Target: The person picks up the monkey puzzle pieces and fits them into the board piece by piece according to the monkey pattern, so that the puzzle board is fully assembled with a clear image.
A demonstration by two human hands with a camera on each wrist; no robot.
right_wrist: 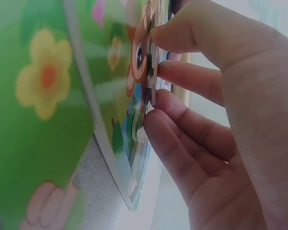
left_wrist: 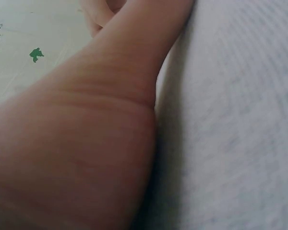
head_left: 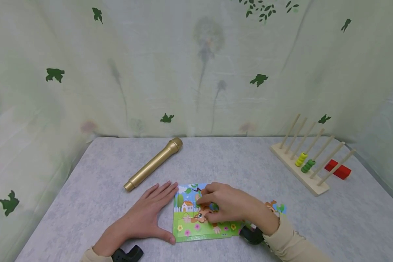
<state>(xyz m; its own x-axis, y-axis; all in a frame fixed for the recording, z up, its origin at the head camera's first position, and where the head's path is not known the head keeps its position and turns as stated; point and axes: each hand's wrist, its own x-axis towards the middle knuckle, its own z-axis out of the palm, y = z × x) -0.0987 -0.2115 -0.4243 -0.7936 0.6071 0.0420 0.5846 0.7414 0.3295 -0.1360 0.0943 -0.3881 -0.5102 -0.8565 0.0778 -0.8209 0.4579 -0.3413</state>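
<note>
A jigsaw puzzle [head_left: 187, 237] with a monkey, a small house and flowers lies on the table in the head view. Along its left side the left hand [head_left: 144, 217] rests flat, fingers straight, fingertips and thumb right at the puzzle's edge. My right hand [head_left: 234, 204] reaches over the upper right of the puzzle. In the right wrist view its thumb and fingers pinch a puzzle piece [right_wrist: 153, 79], seen nearly edge-on, close over the picture. The right hand hides part of the puzzle in the head view. The left wrist view mostly shows the left hand's near side [left_wrist: 81, 129].
Beyond the left hand lies a gold microphone [head_left: 153, 165]. At the right back stands a wooden peg rack [head_left: 298, 171] with yellow and green beads, beside red blocks [head_left: 338, 169]. Another puzzle part [head_left: 280, 207] shows behind the right wrist. A printed curtain [head_left: 183, 72] hangs behind the table.
</note>
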